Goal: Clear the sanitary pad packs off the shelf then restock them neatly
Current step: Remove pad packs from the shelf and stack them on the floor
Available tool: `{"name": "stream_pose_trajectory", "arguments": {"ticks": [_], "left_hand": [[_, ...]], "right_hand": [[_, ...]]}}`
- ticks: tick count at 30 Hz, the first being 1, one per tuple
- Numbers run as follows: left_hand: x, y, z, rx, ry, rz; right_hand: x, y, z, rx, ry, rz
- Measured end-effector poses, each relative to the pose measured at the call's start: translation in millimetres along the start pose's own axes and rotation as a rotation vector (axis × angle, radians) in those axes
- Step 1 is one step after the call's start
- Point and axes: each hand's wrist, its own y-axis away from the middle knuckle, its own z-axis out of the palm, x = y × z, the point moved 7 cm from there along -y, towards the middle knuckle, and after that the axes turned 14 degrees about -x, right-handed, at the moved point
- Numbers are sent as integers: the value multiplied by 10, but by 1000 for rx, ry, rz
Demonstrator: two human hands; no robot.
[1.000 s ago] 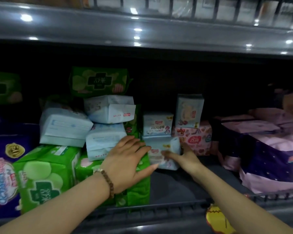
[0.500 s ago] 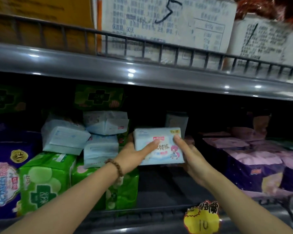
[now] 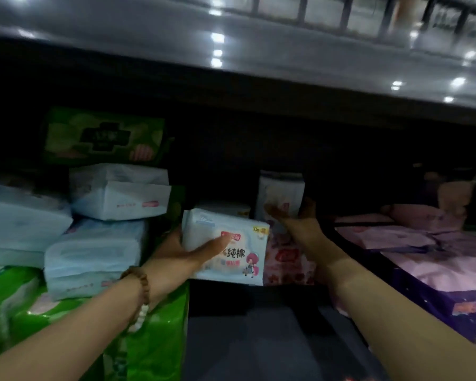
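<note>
Dark shelf point(image 3: 259, 342): green packs point(image 3: 160, 339) near left, pink pack point(image 3: 286, 259) centre far, purple packs point(image 3: 429, 295) along right, all resting directly on it.

A pale blue pack point(image 3: 239, 268) with a cartoon girl and a red label is held in the left hand point(image 3: 176, 248) over the dark shelf point(image 3: 259, 339), its front face outward. Behind it a narrow pale pack point(image 3: 282, 193) stands upright above a pink pack point(image 3: 286, 259). White-blue packs point(image 3: 94, 251) lie stacked at left on green packs point(image 3: 160, 339), with purple packs point(image 3: 437, 270) at right
</note>
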Motion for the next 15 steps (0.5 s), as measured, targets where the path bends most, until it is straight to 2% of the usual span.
{"name": "stream_pose_trajectory", "arguments": {"ticks": [5,8,11,15], "left_hand": [[6,-51,-9,27,11,69],[11,-63,-2,20,-26,69],[18,-55,-23,40,-47,51],[92,41,8,81,-18,1]], "right_hand": [[202,-227,11,-28,99,49],[21,-30,-4,70,103,-16],[-226,278,-151,175,-56,-173],[-452,797,-324,138,-366,-146]]}}
